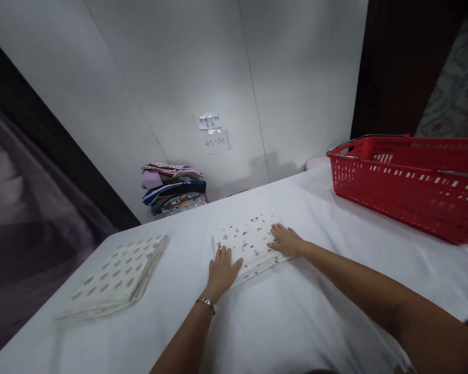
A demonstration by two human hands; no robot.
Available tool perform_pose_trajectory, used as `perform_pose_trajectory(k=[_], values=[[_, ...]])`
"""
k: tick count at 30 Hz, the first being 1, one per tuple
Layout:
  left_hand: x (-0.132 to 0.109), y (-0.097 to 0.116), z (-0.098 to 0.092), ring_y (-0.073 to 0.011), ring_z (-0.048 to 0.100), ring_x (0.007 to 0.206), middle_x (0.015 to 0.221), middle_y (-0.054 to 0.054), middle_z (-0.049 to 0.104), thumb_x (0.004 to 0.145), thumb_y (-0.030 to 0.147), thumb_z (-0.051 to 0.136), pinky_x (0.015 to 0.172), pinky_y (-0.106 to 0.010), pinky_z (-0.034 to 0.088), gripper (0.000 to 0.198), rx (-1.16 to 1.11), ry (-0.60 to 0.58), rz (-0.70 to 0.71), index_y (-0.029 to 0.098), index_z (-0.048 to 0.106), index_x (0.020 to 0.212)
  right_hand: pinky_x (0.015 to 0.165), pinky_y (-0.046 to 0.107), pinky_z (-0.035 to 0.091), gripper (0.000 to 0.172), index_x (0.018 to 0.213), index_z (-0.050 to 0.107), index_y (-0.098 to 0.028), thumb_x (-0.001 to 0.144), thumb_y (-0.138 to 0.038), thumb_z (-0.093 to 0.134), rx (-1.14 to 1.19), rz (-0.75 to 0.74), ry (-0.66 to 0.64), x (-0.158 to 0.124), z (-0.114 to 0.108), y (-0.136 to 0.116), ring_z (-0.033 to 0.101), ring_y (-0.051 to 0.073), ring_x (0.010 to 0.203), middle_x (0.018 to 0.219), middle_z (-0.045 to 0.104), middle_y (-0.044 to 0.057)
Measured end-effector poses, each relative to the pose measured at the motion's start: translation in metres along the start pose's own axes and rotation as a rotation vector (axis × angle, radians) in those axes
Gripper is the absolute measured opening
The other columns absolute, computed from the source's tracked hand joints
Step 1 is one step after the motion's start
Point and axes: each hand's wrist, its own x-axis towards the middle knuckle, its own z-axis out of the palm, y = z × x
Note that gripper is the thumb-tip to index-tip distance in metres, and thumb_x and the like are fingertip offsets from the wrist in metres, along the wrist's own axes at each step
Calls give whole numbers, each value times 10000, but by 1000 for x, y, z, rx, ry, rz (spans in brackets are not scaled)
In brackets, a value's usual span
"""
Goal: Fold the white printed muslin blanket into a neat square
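Observation:
A folded white cloth (pixel 249 241) printed with small plant-like motifs lies flat on the white-covered table (pixel 179 317). My left hand (pixel 222 272) rests palm down on its near left corner, fingers spread. On the cloth's right side lies my right hand (pixel 285 240), also flat with its fingers apart. Neither hand grips anything. To the left is a second folded cloth (pixel 119 272), cream with rows of grey-green leaf-like shapes and one yellow one; no hand touches it.
A red plastic basket (pixel 405 195) with metal handles stands at the table's right. Beyond the far edge, a stack of folded fabrics (pixel 174 189) sits against the white wall (pixel 304 67). Paper notes (pixel 217 142) are taped above. A sheer curtain (pixel 27 228) hangs at the left.

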Motion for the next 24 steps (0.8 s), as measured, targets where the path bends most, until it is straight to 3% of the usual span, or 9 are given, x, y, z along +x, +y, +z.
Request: perform_pose_trajectory(k=[3,7,11,15,20,24], values=[[13,7,-20,-281,131,1378,1489,-131,185,858,581,285,1060,-552,184,664,-6,-42,-40,156,353,1363,1063,509,156,697,1369,358,-148,857,-614,272,-19,-15,11,11,-10,-4,124,289,1366,1487,198,137],[42,15,-34,-286,81,1384,1498,-132,151,853,598,284,1088,-522,123,704,31,111,-32,130,332,1375,1091,462,85,721,1417,263,-127,865,-590,280,-65,33,76,45,-17,-9,50,267,1380,1505,128,129],[62,5,-12,-296,102,1379,1494,-139,166,858,592,278,1083,-521,144,709,32,150,-67,111,325,1378,1082,483,107,754,1434,222,-123,857,-605,266,-64,83,22,74,-8,0,44,268,1380,1509,108,116],[65,-7,9,-290,96,1381,1499,-119,160,857,618,247,1089,-506,140,723,-1,196,-60,131,316,1386,1076,490,131,769,1441,211,-144,850,-636,227,-60,54,34,82,0,12,33,265,1381,1513,95,94],[63,-5,7,-288,83,1383,1500,-115,157,857,622,231,1089,-527,125,737,-2,192,-73,124,297,1397,1088,499,42,791,1433,242,-114,841,-639,251,-144,65,26,86,-6,1,33,283,1378,1506,116,122],[62,-2,7,-290,79,1384,1501,-114,156,857,622,226,1089,-532,122,735,4,187,-79,130,298,1398,1100,462,27,802,1440,220,-100,851,-644,200,-148,-75,46,94,-4,-11,44,265,1380,1504,129,115]])
